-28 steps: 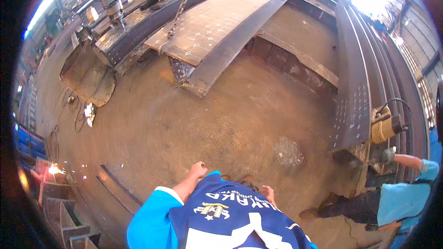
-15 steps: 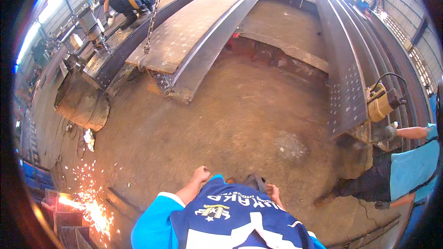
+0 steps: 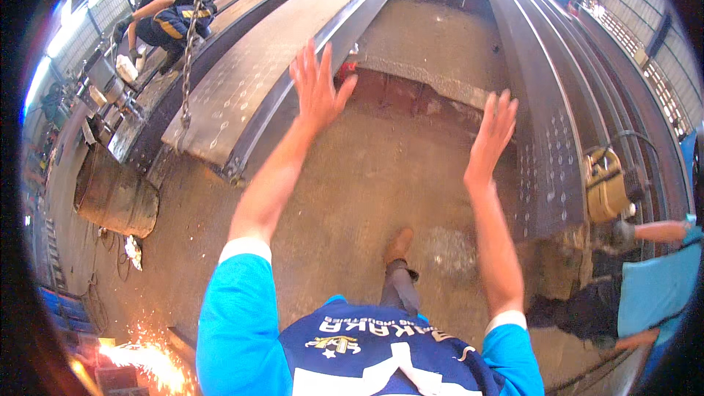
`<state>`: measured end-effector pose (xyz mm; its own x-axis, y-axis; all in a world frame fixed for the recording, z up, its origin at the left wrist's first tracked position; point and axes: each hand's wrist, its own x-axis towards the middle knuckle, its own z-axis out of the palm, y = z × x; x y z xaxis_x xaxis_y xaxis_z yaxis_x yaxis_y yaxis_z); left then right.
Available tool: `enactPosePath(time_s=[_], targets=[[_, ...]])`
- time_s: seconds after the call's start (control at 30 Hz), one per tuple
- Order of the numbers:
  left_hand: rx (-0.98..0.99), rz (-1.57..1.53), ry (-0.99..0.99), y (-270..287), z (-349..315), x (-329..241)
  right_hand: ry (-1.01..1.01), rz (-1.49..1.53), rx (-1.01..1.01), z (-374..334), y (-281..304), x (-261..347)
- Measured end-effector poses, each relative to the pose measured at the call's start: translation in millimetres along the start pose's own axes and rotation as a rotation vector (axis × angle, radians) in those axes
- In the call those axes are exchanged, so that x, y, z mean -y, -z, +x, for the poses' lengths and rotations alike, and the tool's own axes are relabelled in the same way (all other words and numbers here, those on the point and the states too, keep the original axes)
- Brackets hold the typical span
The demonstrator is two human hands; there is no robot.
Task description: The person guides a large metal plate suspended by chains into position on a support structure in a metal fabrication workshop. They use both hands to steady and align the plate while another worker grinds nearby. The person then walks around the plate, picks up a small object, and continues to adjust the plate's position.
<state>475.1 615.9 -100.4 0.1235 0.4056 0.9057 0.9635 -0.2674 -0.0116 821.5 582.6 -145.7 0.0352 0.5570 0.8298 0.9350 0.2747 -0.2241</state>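
Both my arms reach forward above the floor, bare from the short blue sleeves down. My left hand (image 3: pixel 318 89) is raised with its fingers spread and nothing in it; from here it overlaps the edge of a long steel beam (image 3: pixel 242 99). My right hand (image 3: pixel 491 132) is also lifted, fingers stretched out and holding nothing, just left of another long steel beam (image 3: pixel 539 154) with marked holes. Neither hand visibly touches anything. Below them, my brown boot (image 3: pixel 399 243) is stepping on the brown floor (image 3: pixel 352 191).
Bright sparks (image 3: pixel 150 367) spray at the lower left. A rusty drum (image 3: pixel 116 191) and a hanging chain (image 3: pixel 188 51) are on the left, where a person (image 3: pixel 169 15) crouches by a drilling machine (image 3: pixel 110 84). At right, a person in blue (image 3: pixel 656 279) works beside a yellow machine (image 3: pixel 607 183).
My hands have risen from near my waist and stretched forward, now spread apart. One foot has come into view. The crouching person and the beams sit further left in the picture.
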Motion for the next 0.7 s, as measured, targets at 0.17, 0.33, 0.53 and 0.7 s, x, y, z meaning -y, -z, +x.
enactPosePath(time_s=[0.17, 0.33, 0.53, 0.7], targets=[[-0.17, 0.102, -0.167, -96, 214, -3, 0.212, -0.042, -0.352, 254, -92, 9], [-0.189, 0.105, -0.146, -182, 276, 9, 0.131, -0.488, -0.393, 362, -201, -23], [0.094, -0.231, 0.081, -280, 189, 69, 0.141, -0.527, -0.448, 426, -337, -71], [0.574, -0.425, 0.664, -384, -34, 99, 0.305, -0.033, -0.35, 445, -457, -115]])
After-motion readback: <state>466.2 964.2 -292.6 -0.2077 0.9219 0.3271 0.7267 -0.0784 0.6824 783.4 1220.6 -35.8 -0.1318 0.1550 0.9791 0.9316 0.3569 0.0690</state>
